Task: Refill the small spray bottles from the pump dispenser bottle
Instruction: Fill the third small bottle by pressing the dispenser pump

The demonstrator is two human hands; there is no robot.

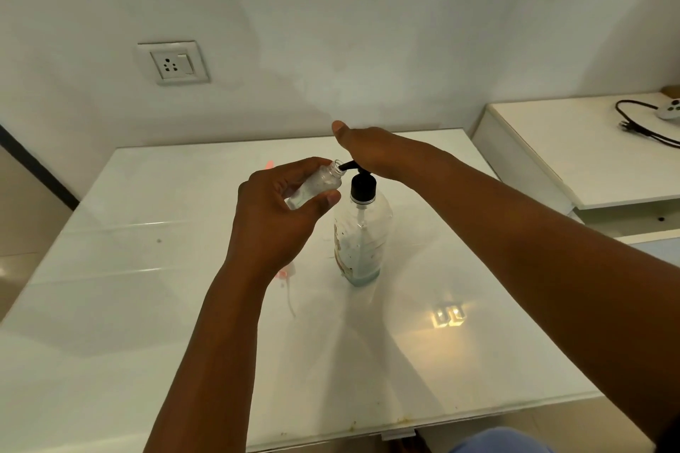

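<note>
Left hand (279, 210) curling around a small clear spray bottle (316, 186) at frame centre, tilting it, uncapped mouth touching the black spout. Right hand (371, 151) lying flat, fingers extended, palm pressing on the black pump head (363, 185) of the pump dispenser bottle (362, 239). Dispenser standing upright on the white counter (147, 305), nearly empty, bluish liquid sitting at its base. Something pinkish (285, 272) peeking out behind the left wrist, mostly hidden. Wall socket (173, 62) showing upper left; black cable (644, 121) lying on a side shelf (552, 151), upper right.
</note>
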